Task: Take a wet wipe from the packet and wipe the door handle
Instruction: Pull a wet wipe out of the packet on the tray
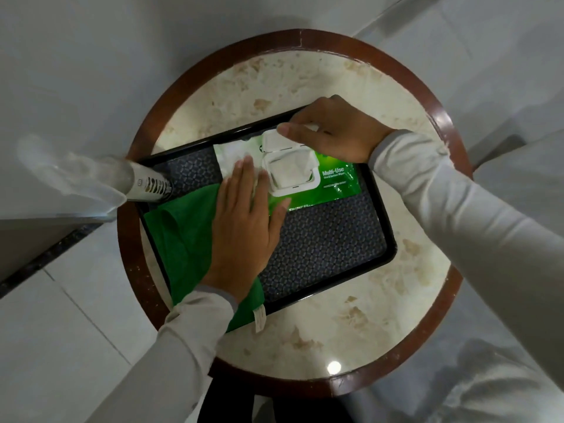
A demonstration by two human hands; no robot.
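Lid (279, 141) is up under our right hand (335, 131); flat left hand (244, 215) pins packet (305, 175). Maybe we pinch one wipe, pull slowly.

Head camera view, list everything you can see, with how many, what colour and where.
Table: one, round, cream marble top with brown rim, centre.
Tray: one, black, patterned base, on the table.
Wet wipe packet: one, green and white, flip lid open, at the tray's far side.
Cloth: one, green, on the tray's left part, overhanging the near edge.
Spray bottle: one, clear and white, at the tray's left corner.
Floor: pale tiles, around the table.
Left hand: flat on the packet and cloth.
Right hand: fingers at the open lid.
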